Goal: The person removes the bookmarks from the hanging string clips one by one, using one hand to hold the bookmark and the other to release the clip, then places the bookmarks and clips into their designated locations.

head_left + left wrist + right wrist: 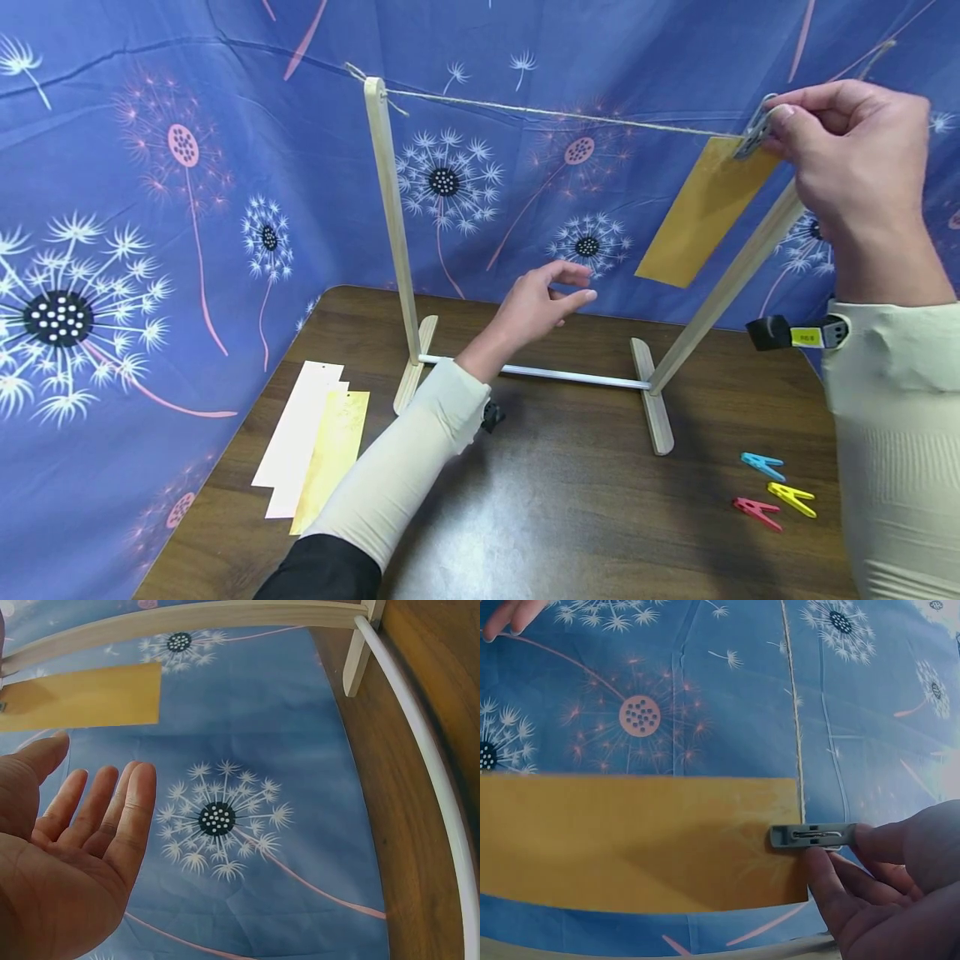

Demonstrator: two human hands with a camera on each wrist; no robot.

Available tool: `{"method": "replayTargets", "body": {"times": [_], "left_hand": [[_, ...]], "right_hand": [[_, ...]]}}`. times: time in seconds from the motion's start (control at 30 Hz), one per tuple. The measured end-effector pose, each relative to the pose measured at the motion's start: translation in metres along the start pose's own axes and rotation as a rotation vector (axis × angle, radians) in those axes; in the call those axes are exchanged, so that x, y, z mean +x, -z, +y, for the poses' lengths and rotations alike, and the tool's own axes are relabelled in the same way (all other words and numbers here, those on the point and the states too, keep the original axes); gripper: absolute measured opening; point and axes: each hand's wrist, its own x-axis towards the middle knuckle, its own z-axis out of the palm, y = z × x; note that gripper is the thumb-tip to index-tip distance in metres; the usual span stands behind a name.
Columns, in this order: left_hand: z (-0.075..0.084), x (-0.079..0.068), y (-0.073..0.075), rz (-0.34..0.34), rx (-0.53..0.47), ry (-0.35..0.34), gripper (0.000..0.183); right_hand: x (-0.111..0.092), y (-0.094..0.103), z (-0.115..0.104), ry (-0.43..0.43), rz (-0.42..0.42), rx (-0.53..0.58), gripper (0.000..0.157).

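Note:
At the right end of the twine (555,111), my right hand (862,158) pinches a grey clothespin (810,835) between thumb and fingers. The clothespin's tip lies over the top edge of an orange-yellow card (705,217), right at the line. The card hangs down at a slant; in the right wrist view a faint pale pattern shows near its clipped end. My left hand (536,304) hovers mid-air between the posts, lower than the card and to its left. Its fingers are loosely bent and hold nothing.
A wooden frame with a left post (393,217), a right post (723,292) and a white crossbar (573,377) carries the twine. White and yellow cards (330,458) lie at the table's left. Blue (762,464), yellow (792,498) and red (757,512) clothespins lie at the right.

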Motion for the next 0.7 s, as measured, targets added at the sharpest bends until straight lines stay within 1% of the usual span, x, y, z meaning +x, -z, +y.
{"method": "replayTargets", "body": {"times": [0.07, 0.27, 0.33, 0.47, 0.6, 0.7], "left_hand": [[-0.001, 0.001, -0.001, -0.001, -0.004, 0.006, 0.03], [-0.001, 0.005, -0.011, -0.002, -0.011, 0.029, 0.034], [0.0, 0.007, -0.016, -0.003, -0.018, 0.033, 0.035], [0.003, 0.012, -0.025, 0.008, -0.028, 0.045, 0.036], [0.004, 0.017, -0.033, 0.026, -0.025, 0.059, 0.034], [0.003, 0.018, -0.037, 0.03, -0.03, 0.075, 0.033]], "right_hand": [[0.0, 0.0, 0.0, -0.005, 0.004, 0.011, 0.014], [0.003, 0.001, 0.001, -0.018, -0.003, 0.144, 0.013], [0.003, 0.002, 0.001, -0.03, 0.0, 0.159, 0.014], [0.003, 0.003, 0.0, -0.042, 0.011, 0.144, 0.018], [0.004, 0.004, 0.0, -0.049, -0.001, 0.207, 0.018], [0.005, 0.004, 0.0, -0.059, -0.009, 0.224, 0.017]]}}
